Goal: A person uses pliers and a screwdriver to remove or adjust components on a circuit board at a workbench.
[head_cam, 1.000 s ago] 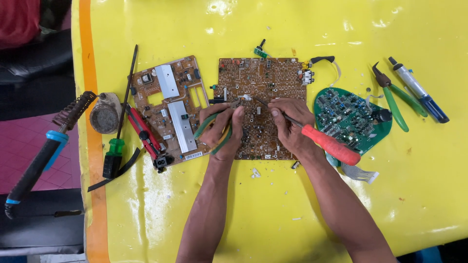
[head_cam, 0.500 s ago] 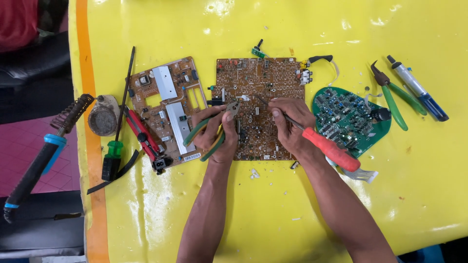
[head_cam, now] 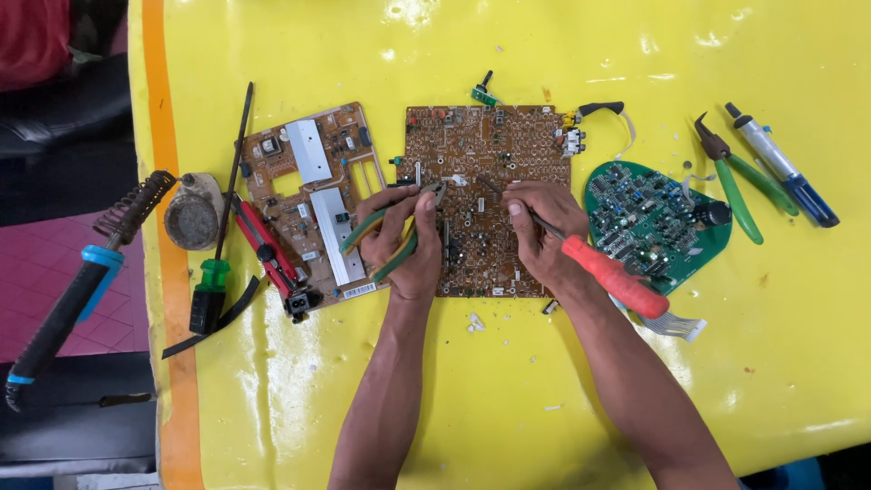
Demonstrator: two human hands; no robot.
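Tools line the far left of the yellow table: a blue-handled soldering iron, a green-handled screwdriver, red cutters lying on a smaller circuit board. Centre now, the left hand is wrapped tight round green-handled pliers, tips down on the big brown circuit board. The right hand grips a red-handled tool, its tip on that same board. Further right, a green rounded board, then spare pliers.
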